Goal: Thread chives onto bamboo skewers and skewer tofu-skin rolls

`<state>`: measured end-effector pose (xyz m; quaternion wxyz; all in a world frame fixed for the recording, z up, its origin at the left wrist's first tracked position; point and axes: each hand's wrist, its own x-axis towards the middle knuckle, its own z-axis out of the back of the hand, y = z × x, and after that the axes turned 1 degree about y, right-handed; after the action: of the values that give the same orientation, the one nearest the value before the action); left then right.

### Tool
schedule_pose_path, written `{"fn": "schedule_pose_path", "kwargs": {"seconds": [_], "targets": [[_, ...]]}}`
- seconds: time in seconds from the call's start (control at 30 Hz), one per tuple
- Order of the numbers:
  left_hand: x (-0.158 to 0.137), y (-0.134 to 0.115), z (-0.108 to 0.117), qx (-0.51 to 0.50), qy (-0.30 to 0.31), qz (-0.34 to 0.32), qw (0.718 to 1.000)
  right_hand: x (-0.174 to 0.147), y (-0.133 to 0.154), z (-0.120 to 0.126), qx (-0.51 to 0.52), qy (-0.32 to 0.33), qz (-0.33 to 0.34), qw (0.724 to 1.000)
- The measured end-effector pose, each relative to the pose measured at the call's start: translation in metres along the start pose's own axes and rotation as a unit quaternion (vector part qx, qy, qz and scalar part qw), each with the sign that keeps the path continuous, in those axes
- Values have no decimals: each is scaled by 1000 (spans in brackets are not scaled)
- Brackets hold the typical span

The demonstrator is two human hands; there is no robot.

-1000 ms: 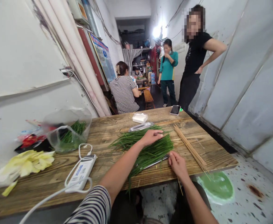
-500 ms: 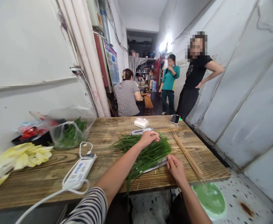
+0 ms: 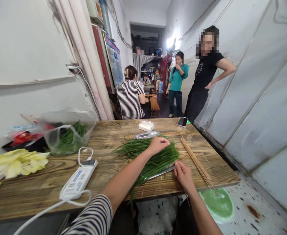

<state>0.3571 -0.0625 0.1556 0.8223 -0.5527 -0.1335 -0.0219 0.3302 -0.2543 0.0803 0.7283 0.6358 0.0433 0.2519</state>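
Note:
A heap of long green chives point(image 3: 145, 153) lies across a metal tray point(image 3: 161, 173). Over the right part of the heap, my left hand point(image 3: 159, 145) is closed, thumb and fingertips pinched together; what is between them is too small to make out. My right hand point(image 3: 184, 176) is closed in a pinch at the tray's right corner, beside the cut ends of the chives. A thin bamboo skewer point(image 3: 188, 199) sticks out below it, held in its fingers. To its right rests a bundle of bamboo skewers point(image 3: 196, 160) on the wooden table point(image 3: 109, 182).
A white power strip point(image 3: 79, 179) with its cable, a plastic bag point(image 3: 67, 140) of greens and pale yellow leaves point(image 3: 18, 163) occupy the left. Behind the tray are a white packet point(image 3: 146, 126) and a phone point(image 3: 182, 122). A green basin point(image 3: 217, 204) stands on the floor. Several people are beyond.
The camera view has shifted slightly. Both hands keep nearly the same pinched poses at the chives, with only small finger movement.

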Motion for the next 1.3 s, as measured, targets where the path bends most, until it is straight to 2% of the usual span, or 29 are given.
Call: {"fn": "schedule_pose_path", "kwargs": {"seconds": [0.1, 0.57, 1.3], "targets": [[1, 1, -2, 2, -14, 0, 1000, 0, -4, 0, 8, 4, -9, 1000], [2, 13, -8, 50, -4, -6, 999, 0, -14, -2, 16, -17, -11, 1000], [2, 7, -8, 71, 0, -17, 997, 0, -20, -2, 25, -4, -17, 1000]]}}
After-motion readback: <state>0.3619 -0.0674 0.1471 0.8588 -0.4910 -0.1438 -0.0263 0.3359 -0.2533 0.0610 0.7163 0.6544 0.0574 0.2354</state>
